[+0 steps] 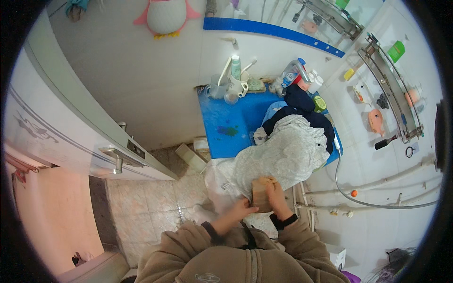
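A tan, flat, roughly rectangular piece [260,192] hangs between my hands in front of the blue counter; I cannot tell whether it is cloth or something stiffer. My right hand [277,198] is closed on its upper right side, fingers bent over the top edge. At the lower left, my left hand [241,210] pinches its edge with the thumb across the front. Just beyond, a pale grey patterned garment [288,148] lies bunched over the counter's front, drooping toward my hands. Dark navy clothing [302,101] is heaped behind it.
On the blue counter [219,141] stand a mug [237,86] with brushes, a clear cup [217,87] and several bottles. A grey hose [358,200] curves along the right wall below a metal rack [391,89]. At left is a door with a handle [115,158].
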### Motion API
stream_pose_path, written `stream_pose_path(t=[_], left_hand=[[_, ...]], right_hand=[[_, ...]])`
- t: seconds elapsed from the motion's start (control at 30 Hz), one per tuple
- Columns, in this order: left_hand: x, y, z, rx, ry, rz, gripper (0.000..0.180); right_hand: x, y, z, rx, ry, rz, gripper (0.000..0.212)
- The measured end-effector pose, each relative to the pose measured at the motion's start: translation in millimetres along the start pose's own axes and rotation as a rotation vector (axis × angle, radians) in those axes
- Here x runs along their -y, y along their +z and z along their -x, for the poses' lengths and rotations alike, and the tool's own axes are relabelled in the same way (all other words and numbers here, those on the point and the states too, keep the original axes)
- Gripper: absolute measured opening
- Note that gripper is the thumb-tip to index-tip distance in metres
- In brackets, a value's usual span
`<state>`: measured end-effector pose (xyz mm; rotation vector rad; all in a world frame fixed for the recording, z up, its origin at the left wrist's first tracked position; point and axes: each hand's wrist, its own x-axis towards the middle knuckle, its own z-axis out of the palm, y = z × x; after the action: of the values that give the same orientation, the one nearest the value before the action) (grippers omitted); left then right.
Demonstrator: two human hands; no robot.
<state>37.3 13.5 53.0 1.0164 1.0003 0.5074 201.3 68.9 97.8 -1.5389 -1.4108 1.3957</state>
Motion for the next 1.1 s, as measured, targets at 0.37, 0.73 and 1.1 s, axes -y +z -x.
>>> stream_pose_path(t=[0.37,0.73,1.1], left_hand=[[37,-19,11,0.059,0.396,0.305,0.030],[80,-21,-10,-0.279,0.307,-0.272,0.020],[73,-28,-9,-0.085,0.191,-0.087,0.030]], right_hand=[[52,-15,-3,0.102,0.307,-0.545,0.083],[51,63,-34,0.151,-0.850,1.431,0.075],[95,54,-55,0.424,-0.536,1.213,0.078]])
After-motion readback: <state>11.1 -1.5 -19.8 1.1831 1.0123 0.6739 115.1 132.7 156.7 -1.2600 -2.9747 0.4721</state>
